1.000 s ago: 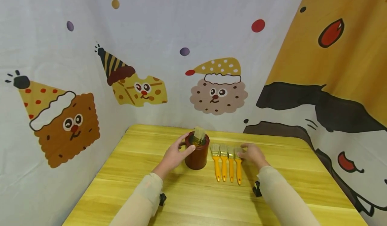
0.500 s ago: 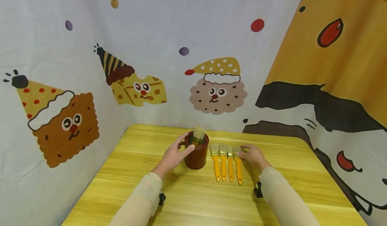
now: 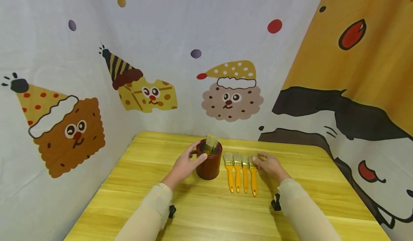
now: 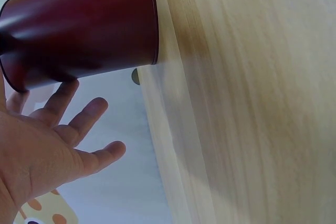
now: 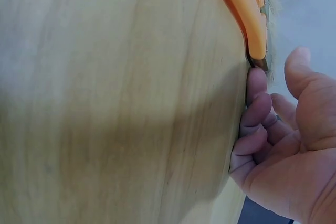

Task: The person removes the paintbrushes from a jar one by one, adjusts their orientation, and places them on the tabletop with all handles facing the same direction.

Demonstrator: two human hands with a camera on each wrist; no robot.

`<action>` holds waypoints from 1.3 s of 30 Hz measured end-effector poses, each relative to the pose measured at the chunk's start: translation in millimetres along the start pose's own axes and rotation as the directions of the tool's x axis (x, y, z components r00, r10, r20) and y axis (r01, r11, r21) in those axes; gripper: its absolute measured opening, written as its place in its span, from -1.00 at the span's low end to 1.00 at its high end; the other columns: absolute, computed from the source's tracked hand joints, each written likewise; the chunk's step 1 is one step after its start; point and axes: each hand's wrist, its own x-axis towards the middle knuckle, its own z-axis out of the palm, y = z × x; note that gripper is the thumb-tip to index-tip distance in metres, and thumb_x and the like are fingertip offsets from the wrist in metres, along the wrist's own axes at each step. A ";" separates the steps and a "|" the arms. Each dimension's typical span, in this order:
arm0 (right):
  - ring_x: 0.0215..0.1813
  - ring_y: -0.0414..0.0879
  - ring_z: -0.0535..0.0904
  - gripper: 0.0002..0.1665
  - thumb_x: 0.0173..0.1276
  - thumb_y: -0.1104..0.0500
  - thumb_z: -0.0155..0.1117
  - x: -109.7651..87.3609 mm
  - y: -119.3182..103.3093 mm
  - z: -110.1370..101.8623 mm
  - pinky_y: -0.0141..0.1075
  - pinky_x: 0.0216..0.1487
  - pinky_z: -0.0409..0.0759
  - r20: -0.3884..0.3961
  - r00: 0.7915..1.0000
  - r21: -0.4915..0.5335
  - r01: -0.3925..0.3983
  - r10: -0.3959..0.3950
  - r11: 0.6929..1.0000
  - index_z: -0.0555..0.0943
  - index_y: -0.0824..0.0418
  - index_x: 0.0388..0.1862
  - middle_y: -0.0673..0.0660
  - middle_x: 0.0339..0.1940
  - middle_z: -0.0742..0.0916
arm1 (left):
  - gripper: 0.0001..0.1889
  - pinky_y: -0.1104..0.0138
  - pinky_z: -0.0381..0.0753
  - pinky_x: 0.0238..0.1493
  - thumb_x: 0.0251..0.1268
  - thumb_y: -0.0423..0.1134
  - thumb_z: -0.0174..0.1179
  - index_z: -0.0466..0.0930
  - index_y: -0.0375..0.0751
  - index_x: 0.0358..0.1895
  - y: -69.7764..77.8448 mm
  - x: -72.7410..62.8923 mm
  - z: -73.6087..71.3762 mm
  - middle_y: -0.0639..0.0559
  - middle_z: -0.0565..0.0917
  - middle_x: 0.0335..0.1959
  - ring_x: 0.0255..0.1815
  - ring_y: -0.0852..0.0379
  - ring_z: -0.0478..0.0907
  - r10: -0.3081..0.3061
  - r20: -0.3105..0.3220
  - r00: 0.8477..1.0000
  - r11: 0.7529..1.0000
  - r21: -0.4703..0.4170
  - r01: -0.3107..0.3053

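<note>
Near the table's back stands a dark red-brown mug (image 3: 208, 167), with a paintbrush (image 3: 211, 143) upright in it, bristles up. My left hand (image 3: 185, 165) is at the mug's left side, thumb along the front of the rim and index finger behind. In the left wrist view its other fingers are spread loosely, one fingertip against the mug. Right of the mug lie several orange-handled paintbrushes (image 3: 237, 173) in a row, bristles away from me. My right hand (image 3: 270, 165) touches the rightmost paintbrush (image 3: 254, 183) near its metal band; the right wrist view shows the thumb raised off it.
The wooden table (image 3: 200, 212) ends at a white cloth backdrop (image 3: 155, 26) printed with cartoon food. The mug's handle (image 3: 193, 152) points left, beside my left hand. The backdrop also rises along the table's left and right sides.
My right fingertips have shifted slightly at the rightmost paintbrush, whose angle has changed a little. My left hand and the mug stay in place; the head view has drifted slightly.
</note>
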 end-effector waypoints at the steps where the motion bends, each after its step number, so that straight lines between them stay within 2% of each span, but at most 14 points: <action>1: -0.03 0.03 0.72 -0.10 0.69 -0.24 0.13 0.7 0.3 -0.5 0.22 0.42 0.53 0.003 1.000 0.018 0.000 0.000 1.000 0.22 0.26 0.74 0.19 -0.15 0.85 | -0.24 -0.36 0.40 0.50 0.47 0.35 0.26 0.16 0.63 0.65 -0.6 0.4 -0.1 -0.04 0.46 0.60 0.61 -0.38 0.34 0.001 -0.001 1.000 1.000 -0.001 -0.001; 5: -0.04 -0.04 0.72 -0.06 0.67 -0.27 0.15 2.3 1.3 -1.0 0.25 0.46 0.50 0.008 1.000 0.047 -0.008 0.007 0.999 0.19 0.26 0.75 0.11 -0.22 0.84 | -0.27 -0.36 0.40 0.50 0.47 0.35 0.26 0.16 0.69 0.62 -2.2 1.5 -0.9 -0.03 0.46 0.60 0.61 -0.38 0.34 0.002 -0.002 1.000 1.000 -0.003 -0.002; 15: -0.09 -0.01 0.64 -0.08 0.70 -0.25 0.11 -1.1 -1.9 0.2 0.08 0.28 0.53 0.002 1.000 0.011 -0.011 0.011 1.000 0.18 0.27 0.75 0.12 -0.25 0.82 | -0.27 -0.35 0.39 0.51 0.49 0.30 0.27 0.16 0.67 0.62 -2.0 0.3 -1.3 -0.05 0.46 0.60 0.62 -0.38 0.35 -0.001 -0.005 1.000 1.000 -0.009 0.001; 21: -0.05 0.02 0.66 -0.07 0.71 -0.26 0.08 -5.6 -5.4 0.4 0.18 0.35 0.53 -0.007 1.000 0.008 -0.008 0.008 1.000 0.17 0.30 0.75 0.14 -0.23 0.82 | -0.28 -0.35 0.39 0.52 0.49 0.31 0.26 0.15 0.69 0.62 -0.9 0.0 -1.5 -0.05 0.46 0.59 0.62 -0.38 0.34 0.006 -0.002 1.000 1.000 -0.007 -0.006; 26: 0.07 0.07 0.66 -0.04 0.70 -0.31 0.06 -5.6 -3.3 -0.2 0.27 0.49 0.46 -0.003 1.000 0.029 -0.023 0.023 0.999 0.16 0.27 0.76 0.13 -0.25 0.83 | -0.24 -0.35 0.39 0.51 0.47 0.35 0.26 0.16 0.62 0.65 -1.1 0.1 -0.6 -0.06 0.46 0.59 0.61 -0.39 0.35 0.015 0.001 1.000 1.000 0.002 -0.015; 28: 0.05 0.05 0.66 -0.04 0.71 -0.31 0.03 -6.5 -2.9 -1.3 0.25 0.45 0.49 0.006 1.000 0.037 -0.027 0.027 0.999 0.14 0.27 0.76 0.13 -0.25 0.83 | -0.24 -0.34 0.39 0.52 0.46 0.36 0.26 0.16 0.62 0.65 -2.0 0.2 0.0 -0.06 0.47 0.59 0.61 -0.38 0.36 0.013 0.003 1.000 1.000 0.004 -0.013; 30: -0.03 0.05 0.67 -0.06 0.72 -0.31 0.02 -7.0 -3.2 -2.6 0.14 0.35 0.55 0.008 0.999 0.044 -0.034 0.033 0.998 0.15 0.26 0.76 0.16 -0.24 0.82 | -0.24 -0.34 0.40 0.51 0.46 0.37 0.26 0.16 0.61 0.65 -3.1 0.1 0.6 -0.05 0.47 0.59 0.61 -0.38 0.36 0.010 0.002 1.000 1.000 0.007 -0.010; 33: -0.05 0.10 0.71 -0.04 0.72 -0.32 0.00 -8.0 -6.4 -4.9 0.09 0.20 0.62 -0.021 1.000 0.024 -0.003 0.003 1.000 0.17 0.32 0.74 0.29 -0.09 0.82 | -0.23 -0.34 0.40 0.51 0.46 0.37 0.26 0.16 0.60 0.66 -4.0 0.0 1.2 -0.05 0.48 0.58 0.61 -0.38 0.36 0.004 -0.004 1.000 1.000 0.005 -0.004; 36: 0.15 0.24 0.72 0.00 0.66 -0.40 0.02 -8.2 -15.8 -7.0 0.17 0.22 0.67 -0.091 0.995 0.007 0.039 -0.039 0.999 0.24 0.29 0.71 0.42 0.22 0.73 | -0.22 -0.34 0.40 0.51 0.46 0.37 0.26 0.17 0.59 0.66 -3.7 0.3 1.4 -0.04 0.49 0.57 0.60 -0.37 0.37 -0.002 -0.012 1.000 1.000 0.003 0.002; 39: 0.36 0.35 0.63 0.06 0.59 -0.50 0.03 -8.1 -31.1 -8.8 0.25 0.27 0.65 -0.143 0.986 -0.002 0.091 -0.091 0.996 0.28 0.23 0.71 0.47 0.45 0.59 | -0.24 -0.34 0.40 0.51 0.47 0.36 0.26 0.16 0.63 0.65 -2.5 0.7 0.9 -0.05 0.49 0.57 0.60 -0.38 0.37 0.003 -0.011 1.000 1.000 0.004 -0.003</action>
